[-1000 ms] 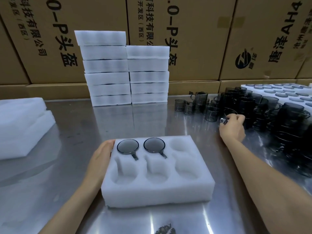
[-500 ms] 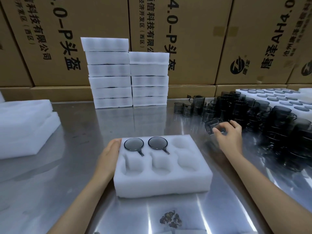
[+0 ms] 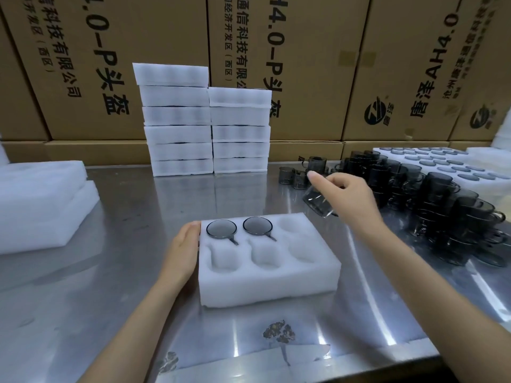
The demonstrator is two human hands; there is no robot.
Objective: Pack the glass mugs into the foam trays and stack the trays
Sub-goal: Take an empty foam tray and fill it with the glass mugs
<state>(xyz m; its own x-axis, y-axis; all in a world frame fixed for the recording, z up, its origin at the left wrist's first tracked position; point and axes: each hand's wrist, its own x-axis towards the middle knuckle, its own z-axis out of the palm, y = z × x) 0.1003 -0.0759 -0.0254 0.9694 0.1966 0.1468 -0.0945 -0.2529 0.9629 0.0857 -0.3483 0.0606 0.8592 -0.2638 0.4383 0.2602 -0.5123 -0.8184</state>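
Note:
A white foam tray (image 3: pixel 265 283) with several round pockets lies in front of me on the steel table. Two smoky glass mugs (image 3: pixel 221 229) (image 3: pixel 257 225) sit in its far left and far middle pockets, handles pointing toward me. My left hand (image 3: pixel 182 250) rests flat against the tray's left side. Above the table, just right of the tray's far corner, my right hand (image 3: pixel 345 197) grips a third glass mug (image 3: pixel 318 203), tilted in the air.
Many loose dark glass mugs (image 3: pixel 431 200) crowd the right side of the table. Two stacks of foam trays (image 3: pixel 204 128) stand at the back against cardboard boxes (image 3: pixel 304 51). Foam sheets (image 3: pixel 41 205) lie at the left. A large foam tray (image 3: pixel 442 161) with mugs in it sits far right.
My right hand picked a mug from the pile at the right, lifted it and carried it left toward the tray. The left hand stayed against the tray.

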